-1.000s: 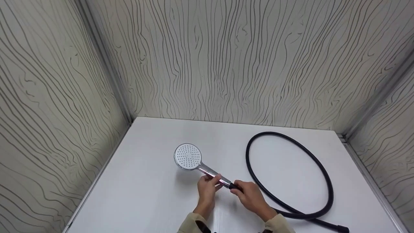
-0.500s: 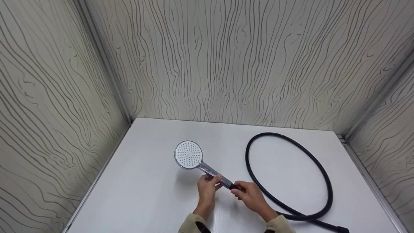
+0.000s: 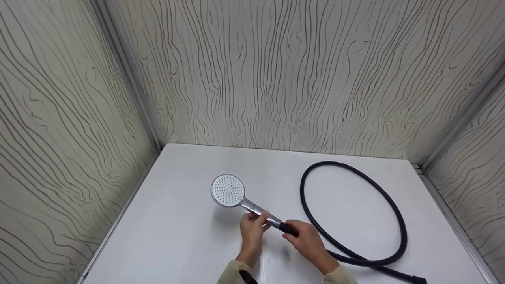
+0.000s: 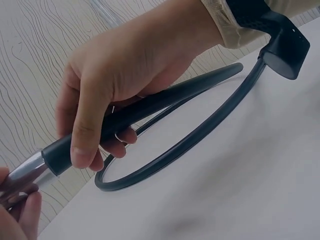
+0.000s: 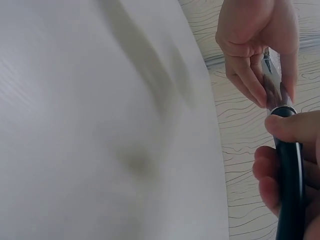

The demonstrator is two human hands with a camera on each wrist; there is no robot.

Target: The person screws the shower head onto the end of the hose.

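A chrome shower head (image 3: 228, 191) with a white dotted face is held above the table, its face up and its handle slanting down to the right. My left hand (image 3: 251, 233) grips the chrome handle between thumb and fingers. Around the black hose end at the foot of the handle, my right hand (image 3: 309, 240) curls its thumb and fingers. In the left wrist view the black hose (image 4: 150, 106) meets the chrome handle (image 4: 30, 175). The right wrist view shows the hose end (image 5: 290, 170) against the handle's rim; whether it is screwed tight I cannot tell.
The rest of the black hose (image 3: 394, 205) lies in a big loop on the right of the white table (image 3: 181, 236). Its free end (image 3: 418, 279) points to the front right. Wood-patterned panels (image 3: 252, 79) close in the back and both sides.
The shower head rose and tilted slightly, then dipped back a little to the left. My right fingers have shifted slightly along the hose end, showing more black. My left hand keeps its grip.
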